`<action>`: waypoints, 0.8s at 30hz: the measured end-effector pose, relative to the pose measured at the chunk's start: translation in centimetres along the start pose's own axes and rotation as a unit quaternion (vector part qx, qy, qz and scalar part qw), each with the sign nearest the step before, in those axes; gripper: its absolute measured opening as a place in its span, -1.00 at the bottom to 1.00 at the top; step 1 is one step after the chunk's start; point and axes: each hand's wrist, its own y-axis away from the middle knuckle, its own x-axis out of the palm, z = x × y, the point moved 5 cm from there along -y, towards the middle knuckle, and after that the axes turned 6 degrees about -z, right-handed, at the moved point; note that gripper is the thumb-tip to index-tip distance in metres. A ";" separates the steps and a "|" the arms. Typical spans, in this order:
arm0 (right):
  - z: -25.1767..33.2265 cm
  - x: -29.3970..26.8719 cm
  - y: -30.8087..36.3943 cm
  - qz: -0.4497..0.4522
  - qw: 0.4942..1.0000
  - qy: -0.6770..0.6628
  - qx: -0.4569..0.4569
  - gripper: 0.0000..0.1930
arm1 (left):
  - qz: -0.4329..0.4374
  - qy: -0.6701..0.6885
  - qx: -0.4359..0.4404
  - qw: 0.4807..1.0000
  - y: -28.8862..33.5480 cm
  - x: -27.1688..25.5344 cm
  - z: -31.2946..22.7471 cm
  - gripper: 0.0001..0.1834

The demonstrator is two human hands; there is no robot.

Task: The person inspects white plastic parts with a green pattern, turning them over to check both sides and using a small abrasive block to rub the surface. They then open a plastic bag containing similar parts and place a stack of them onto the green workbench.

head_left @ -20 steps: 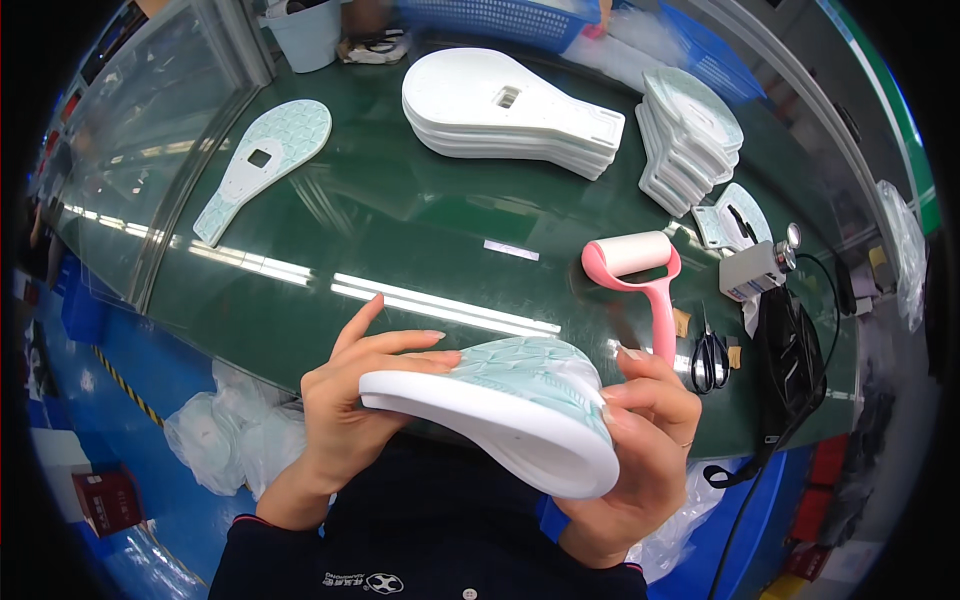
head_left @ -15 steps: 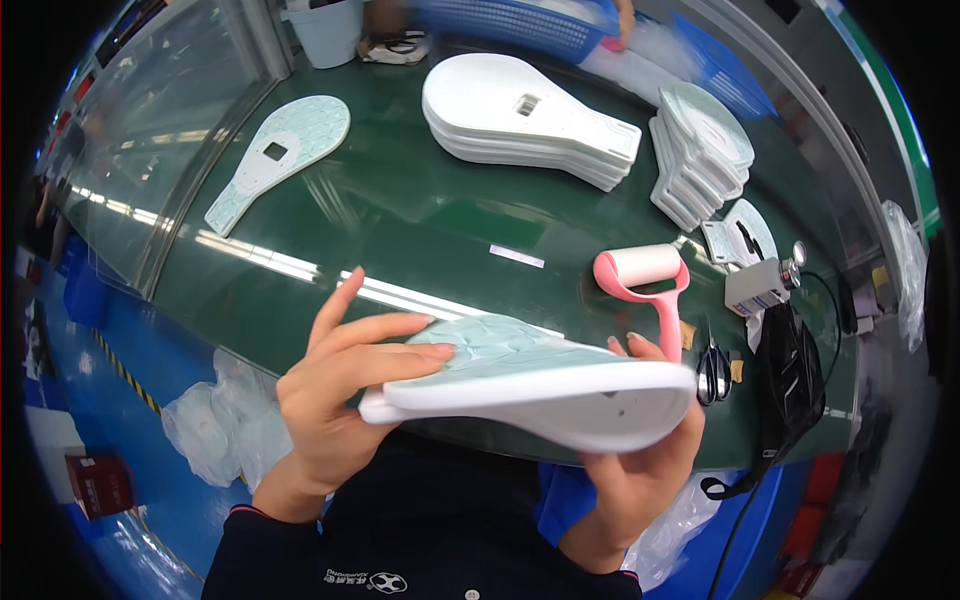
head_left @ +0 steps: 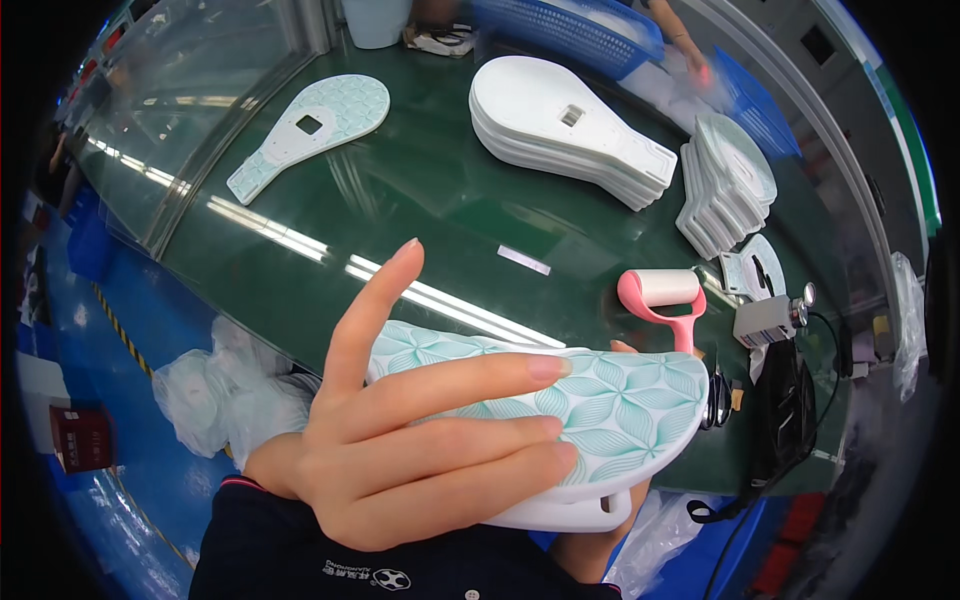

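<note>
we hold the patterned paddle-shaped piece (head_left: 640, 410) before us, by the near edge of the table (head_left: 430, 220). our left hand (head_left: 365, 460) lies spread across its face, one finger lifted, likely steadying it; our right hand (head_left: 630, 515), mostly hidden, seems to prop it from below, its grip untellable. the pink roller (head_left: 683, 330) lies beyond, presumably for easy reach. earlier the piece was edge-on; now its pattern faces us.

On the table (head_left: 430, 205), the roller (head_left: 668, 288) lies behind the panel (head_left: 635, 405), left of the bottle (head_left: 766, 322); a stack (head_left: 530, 105) stands farther back.
</note>
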 end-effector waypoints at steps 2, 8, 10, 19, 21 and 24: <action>1.0 -0.2 0.1 0.006 0.999 0.030 -0.022 -0.40 | 0.000 0.016 0.002 1.000 -0.4 0.3 -0.1 -0.91; 0.4 1.2 0.4 0.009 0.998 -0.041 -0.042 -0.40 | 0.001 0.003 -0.004 1.000 0.5 0.0 0.4 -0.90; 0.7 0.9 0.6 0.019 0.998 -0.014 -0.054 -0.39 | -0.003 0.008 0.008 1.000 0.3 0.1 0.2 -0.87; -1.2 3.2 1.0 0.134 0.716 -0.623 0.284 -0.27 | 0.087 0.182 0.006 0.979 0.3 2.5 0.6 -0.38; -1.5 3.0 0.7 0.133 0.796 -0.510 0.298 -0.34 | 0.096 0.158 -0.032 0.982 -0.4 2.1 0.8 -0.32; -1.2 2.9 0.3 0.179 0.914 -0.234 0.280 -0.37 | 0.083 0.064 -0.025 0.994 -0.5 2.6 2.0 -0.54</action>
